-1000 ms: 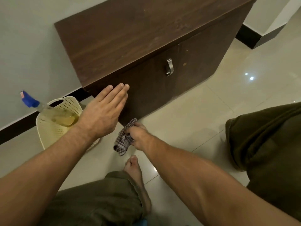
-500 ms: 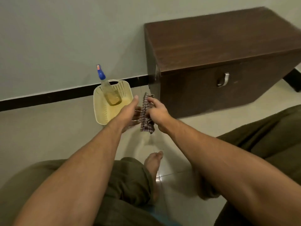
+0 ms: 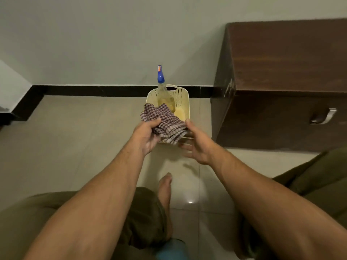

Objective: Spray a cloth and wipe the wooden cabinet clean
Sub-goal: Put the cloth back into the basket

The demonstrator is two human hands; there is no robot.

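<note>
Checked cloth (image 3: pixel 163 119), bunched and rumpled, sits in the left hand (image 3: pixel 148 135), thumb on top and fingers curled under, a firm hold on its near-left edge. Just to the right of that grip, the right hand (image 3: pixel 197 145) is spread open with the palm turned inward; its thumb tip sits at the cloth's right edge, though whether it pinches anything is hard to tell, as the fingers are blurred. Right behind the held cloth stands the cream perforated basket (image 3: pixel 185 102) on the tiled floor (image 3: pixel 75 132), and inside it leans the spray bottle (image 3: pixel 163 91), blue nozzle up, yellowish liquid low down. Off to the right of both hands is the dark wooden cabinet (image 3: pixel 285 72), metal handle (image 3: pixel 325 117) on its front.
</note>
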